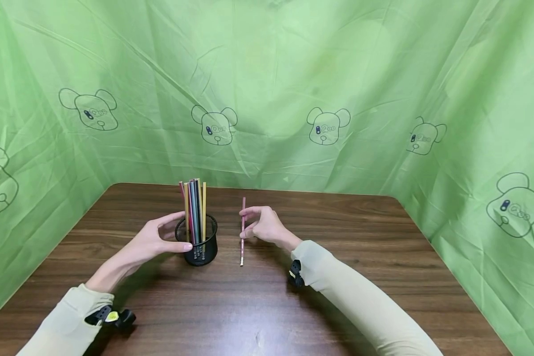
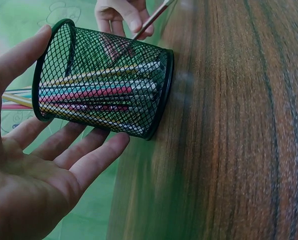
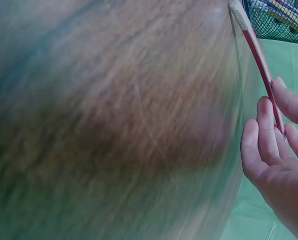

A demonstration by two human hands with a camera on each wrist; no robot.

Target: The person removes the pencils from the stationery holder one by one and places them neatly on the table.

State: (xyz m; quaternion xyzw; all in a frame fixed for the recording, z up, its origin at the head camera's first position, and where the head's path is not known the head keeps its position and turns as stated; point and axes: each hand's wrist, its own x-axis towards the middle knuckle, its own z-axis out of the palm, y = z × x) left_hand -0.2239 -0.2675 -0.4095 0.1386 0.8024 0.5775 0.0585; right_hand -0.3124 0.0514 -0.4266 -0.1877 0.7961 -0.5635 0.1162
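Note:
A black mesh pencil cup (image 1: 210, 249) stands upright on the table, with several coloured pencils (image 1: 197, 207) in it, rising above its rim. My left hand (image 1: 149, 242) holds the cup from the left: the thumb lies on the near side of the rim and the fingers bend around the far side. To the right of the cup, my right hand (image 1: 267, 227) pinches a pink pencil (image 1: 242, 251) between thumb and fingers. That pencil is roughly upright, its pale end downward; I cannot tell whether it touches the table.
The brown wooden table (image 1: 338, 222) reaches back to a green cloth (image 1: 271, 163) with bear-head drawings, which surrounds its back and sides. A black strap device (image 1: 111, 316) sits at the left cuff, and another wrist device (image 1: 295, 273) at the right cuff.

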